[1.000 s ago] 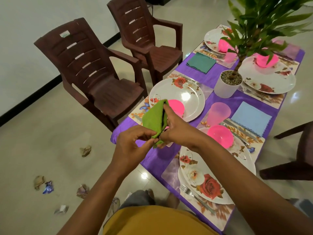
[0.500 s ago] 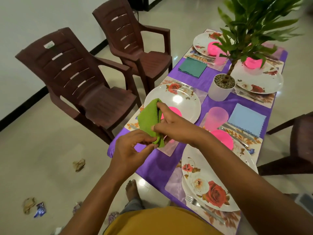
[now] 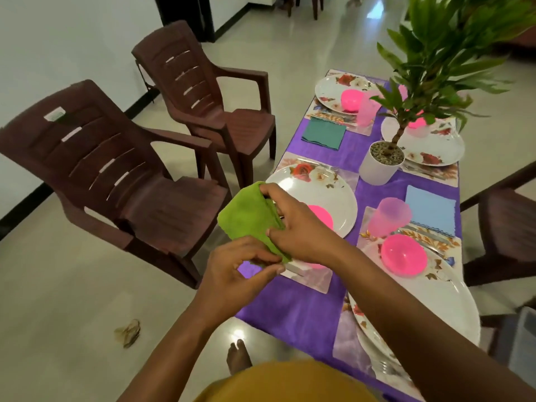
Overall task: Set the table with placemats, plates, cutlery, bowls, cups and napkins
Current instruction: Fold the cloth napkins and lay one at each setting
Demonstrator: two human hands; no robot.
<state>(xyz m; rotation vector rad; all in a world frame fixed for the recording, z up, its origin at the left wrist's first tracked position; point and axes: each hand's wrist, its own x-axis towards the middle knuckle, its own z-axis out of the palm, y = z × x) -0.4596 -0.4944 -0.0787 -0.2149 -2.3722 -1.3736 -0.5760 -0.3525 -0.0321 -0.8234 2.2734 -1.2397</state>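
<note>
A green cloth napkin (image 3: pixel 246 216), folded, is held in the air over the table's left edge. My left hand (image 3: pixel 240 274) pinches its lower corner and my right hand (image 3: pixel 295 221) grips its upper right edge. Behind the hands lies a white floral plate (image 3: pixel 327 187) with a pink bowl (image 3: pixel 322 217), partly hidden by my right hand. A dark green napkin (image 3: pixel 323 133) and a light blue napkin (image 3: pixel 429 210) lie flat on the purple tablecloth (image 3: pixel 304 309). A pink cup (image 3: pixel 388 220) and another pink bowl (image 3: pixel 403 258) belong to the near right setting.
A potted plant in a white pot (image 3: pixel 380 166) stands mid-table, its leaves spreading above the far settings. Two brown plastic chairs (image 3: pixel 121 175) stand to the left of the table, and another chair (image 3: pixel 504 221) stands to the right. Crumpled litter (image 3: pixel 129 333) lies on the floor.
Both hands keep hold of the green napkin and have shifted it slightly up and left while folding it. The view has tilted upward, showing more of the room beyond.
</note>
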